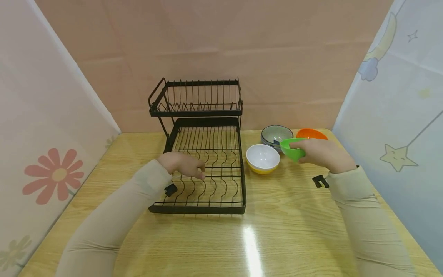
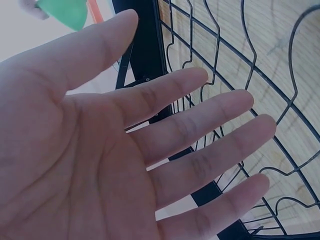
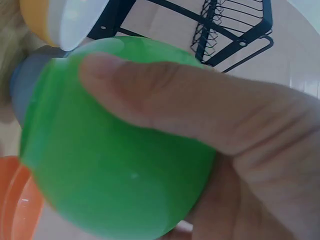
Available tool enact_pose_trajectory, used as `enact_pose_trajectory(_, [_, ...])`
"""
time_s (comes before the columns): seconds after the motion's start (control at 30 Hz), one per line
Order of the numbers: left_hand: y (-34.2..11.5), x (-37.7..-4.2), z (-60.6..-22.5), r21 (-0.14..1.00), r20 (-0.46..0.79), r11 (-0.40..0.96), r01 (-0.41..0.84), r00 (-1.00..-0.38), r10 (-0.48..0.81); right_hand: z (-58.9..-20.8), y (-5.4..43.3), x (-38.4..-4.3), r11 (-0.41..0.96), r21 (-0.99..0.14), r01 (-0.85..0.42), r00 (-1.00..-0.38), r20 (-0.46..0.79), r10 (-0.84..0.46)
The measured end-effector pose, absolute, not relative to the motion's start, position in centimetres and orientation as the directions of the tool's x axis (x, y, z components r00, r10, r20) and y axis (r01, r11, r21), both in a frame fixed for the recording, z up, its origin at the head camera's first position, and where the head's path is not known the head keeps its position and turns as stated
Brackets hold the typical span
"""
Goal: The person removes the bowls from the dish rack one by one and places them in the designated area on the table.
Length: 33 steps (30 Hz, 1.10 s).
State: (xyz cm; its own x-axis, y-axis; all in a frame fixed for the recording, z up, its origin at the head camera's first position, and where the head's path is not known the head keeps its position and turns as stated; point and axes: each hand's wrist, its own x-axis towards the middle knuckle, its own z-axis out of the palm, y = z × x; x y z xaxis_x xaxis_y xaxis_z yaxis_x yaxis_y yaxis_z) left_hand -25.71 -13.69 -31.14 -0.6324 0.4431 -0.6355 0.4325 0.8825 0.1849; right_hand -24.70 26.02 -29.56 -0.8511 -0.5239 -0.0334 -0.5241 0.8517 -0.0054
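A green bowl (image 1: 293, 151) is gripped by my right hand (image 1: 320, 154), thumb on one side and fingers partly hidden on the other; the right wrist view shows the thumb pressed along the bowl (image 3: 125, 170). Close by are an orange bowl (image 1: 311, 134), a grey-green bowl with a dark rim (image 1: 277, 134) and a white bowl with a yellow underside (image 1: 263, 157). Over the lower tier of a black wire dish rack (image 1: 197, 210) hovers my left hand (image 1: 183, 163). Its fingers are spread and relaxed in the left wrist view, with nothing in the palm (image 2: 100, 165).
The rack's upper tier (image 1: 197, 114) rises at the back, with a side handle on the left. Wooden tabletop (image 1: 277, 238) extends in front of the rack and bowls. Cloth walls stand on the left, back and right.
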Motion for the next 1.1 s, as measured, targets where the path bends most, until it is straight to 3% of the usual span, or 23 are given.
enact_pose_trajectory(0.13, [-13.7,-25.7,-31.1,0.181,-0.636,0.878,0.443,-0.629,0.448,-30.2,26.4,-25.0,0.889,-0.096,-0.448,-0.877,-0.149,-0.457])
enact_pose_trajectory(0.37, [-13.7,-25.8,-31.0,0.174,-0.638,0.877,0.448,-0.627,0.447,-31.5,26.8,-25.7,0.902,-0.158,-0.401,-0.866,-0.255,-0.430])
enact_pose_trajectory(1.1, [-13.8,-26.0,-31.5,0.189,-0.635,0.867,0.461,-0.616,0.466,-34.3,27.8,-27.1,0.905,-0.247,-0.346,-0.840,-0.347,-0.416])
